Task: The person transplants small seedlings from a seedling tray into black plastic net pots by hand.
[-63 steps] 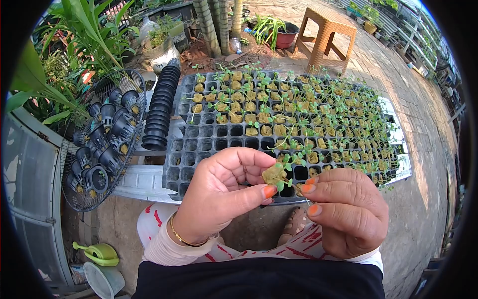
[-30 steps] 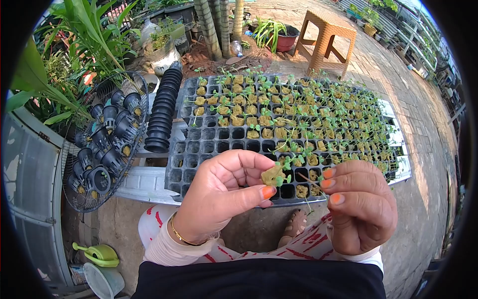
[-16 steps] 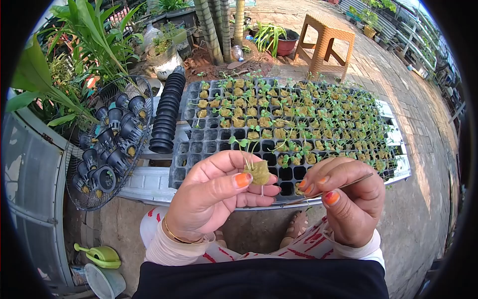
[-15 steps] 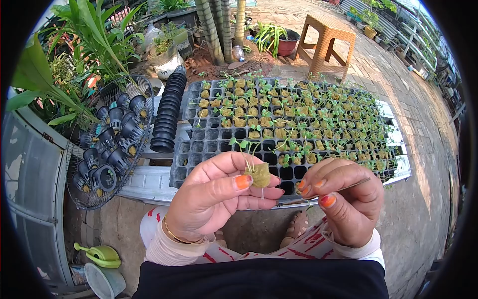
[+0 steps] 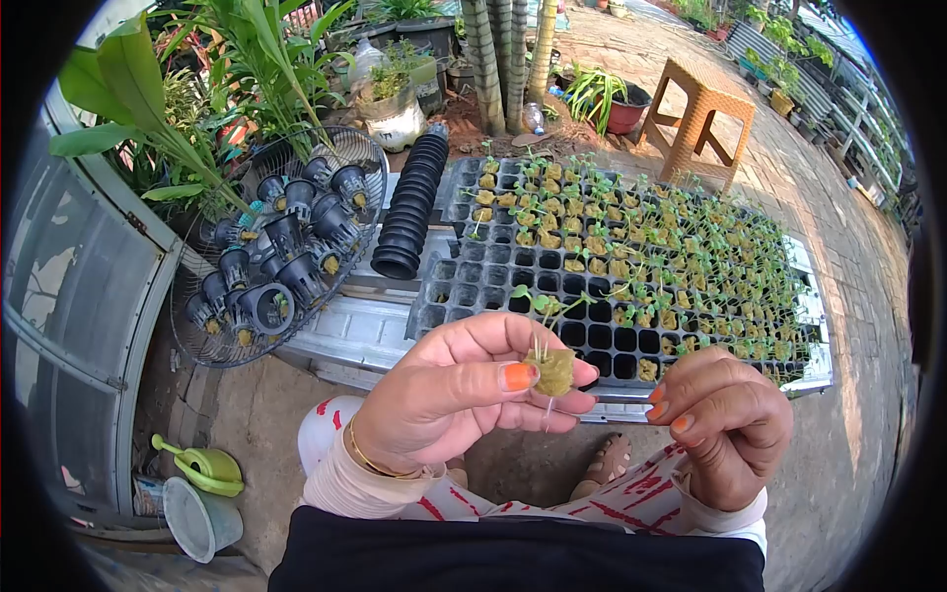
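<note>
My left hand (image 5: 454, 395) pinches a small yellow-green sponge plug (image 5: 554, 372) between thumb and fingers. Thin seedling stems with green leaves (image 5: 533, 301) rise from the plug, and a pale root hangs below it. My right hand (image 5: 725, 424) is curled shut to the right of the plug, apart from it; whether it holds anything thin I cannot tell. Both hands hover over my lap, just in front of the black seedling tray (image 5: 473, 286), whose near-left cells are empty and whose far and right cells hold plugs with sprouts.
A stack of black net cups (image 5: 409, 212) lies left of the tray. A round wire basket (image 5: 212, 335) holds several black net cups. A green watering can (image 5: 202, 469) and a white bucket (image 5: 197, 518) sit at lower left. A wicker stool (image 5: 702, 118) stands behind.
The view has swung left. My left hand turned the plug upright, sprouts up. My right hand drew back to the right and curled shut; the thin stick seen earlier no longer shows.
</note>
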`<state>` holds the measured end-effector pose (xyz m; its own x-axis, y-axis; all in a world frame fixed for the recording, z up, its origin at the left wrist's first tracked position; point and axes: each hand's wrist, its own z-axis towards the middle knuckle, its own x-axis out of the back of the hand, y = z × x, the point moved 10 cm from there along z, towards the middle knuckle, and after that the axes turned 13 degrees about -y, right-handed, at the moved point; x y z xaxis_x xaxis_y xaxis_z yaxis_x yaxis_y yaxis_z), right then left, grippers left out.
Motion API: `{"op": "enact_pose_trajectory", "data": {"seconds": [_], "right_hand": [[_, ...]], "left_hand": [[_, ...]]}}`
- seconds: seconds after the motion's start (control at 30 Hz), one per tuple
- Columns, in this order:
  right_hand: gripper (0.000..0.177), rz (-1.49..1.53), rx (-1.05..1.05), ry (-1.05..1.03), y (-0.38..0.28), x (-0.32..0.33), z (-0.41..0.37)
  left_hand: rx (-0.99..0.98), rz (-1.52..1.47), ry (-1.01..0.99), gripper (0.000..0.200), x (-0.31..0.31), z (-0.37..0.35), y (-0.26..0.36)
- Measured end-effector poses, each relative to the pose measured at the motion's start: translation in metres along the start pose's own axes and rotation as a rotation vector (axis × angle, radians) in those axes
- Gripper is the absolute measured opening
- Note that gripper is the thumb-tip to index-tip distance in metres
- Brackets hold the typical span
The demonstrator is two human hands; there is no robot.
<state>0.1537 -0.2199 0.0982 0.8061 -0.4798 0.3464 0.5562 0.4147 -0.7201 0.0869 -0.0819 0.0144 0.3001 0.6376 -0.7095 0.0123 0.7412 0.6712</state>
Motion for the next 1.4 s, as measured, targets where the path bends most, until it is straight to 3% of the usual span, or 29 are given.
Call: {"op": "enact_pose_trajectory", "data": {"seconds": [0.37,0.57,0.63,0.73,0.83,0.9,0.97,1.3,1.37,1.4], "right_hand": [[0.01,-0.01,-0.056,0.023,0.008,-0.017,-0.005],[0.013,0.14,-0.038,0.303,0.015,-0.002,-0.006],[0.014,0.194,-0.052,0.295,0.017,-0.005,-0.003],[0.013,0.282,-0.125,0.093,0.027,-0.022,0.006],[0.028,0.097,-0.231,-0.045,0.035,-0.044,0.012],[0.047,0.165,-0.249,-0.065,0.043,-0.055,0.014],[0.048,0.093,-0.142,-0.106,0.043,-0.062,0.016],[0.038,0.227,-0.132,-0.009,0.047,-0.059,0.017],[0.037,0.265,-0.174,0.001,0.05,-0.053,0.015],[0.037,0.278,-0.161,0.029,0.048,-0.05,0.014]], "left_hand": [[0.101,-0.053,-0.173,0.032,-0.021,-0.001,-0.027],[0.008,-0.045,-0.151,0.03,-0.013,-0.002,-0.015],[-0.097,0.034,-0.074,0.032,-0.007,-0.004,-0.001],[-0.143,0.12,-0.019,0.033,0.001,-0.009,0.005],[-0.144,0.159,0.026,0.032,0.004,-0.013,0.003],[-0.127,0.147,0.033,0.031,0.004,-0.014,-0.001],[-0.108,0.207,0.072,0.031,0.007,-0.017,-0.001],[-0.097,0.212,0.056,0.029,0.006,-0.024,0.012],[-0.142,0.797,0.458,0.025,0.032,-0.047,0.056],[-0.255,1.128,0.651,0.023,0.037,-0.06,0.083]]}}
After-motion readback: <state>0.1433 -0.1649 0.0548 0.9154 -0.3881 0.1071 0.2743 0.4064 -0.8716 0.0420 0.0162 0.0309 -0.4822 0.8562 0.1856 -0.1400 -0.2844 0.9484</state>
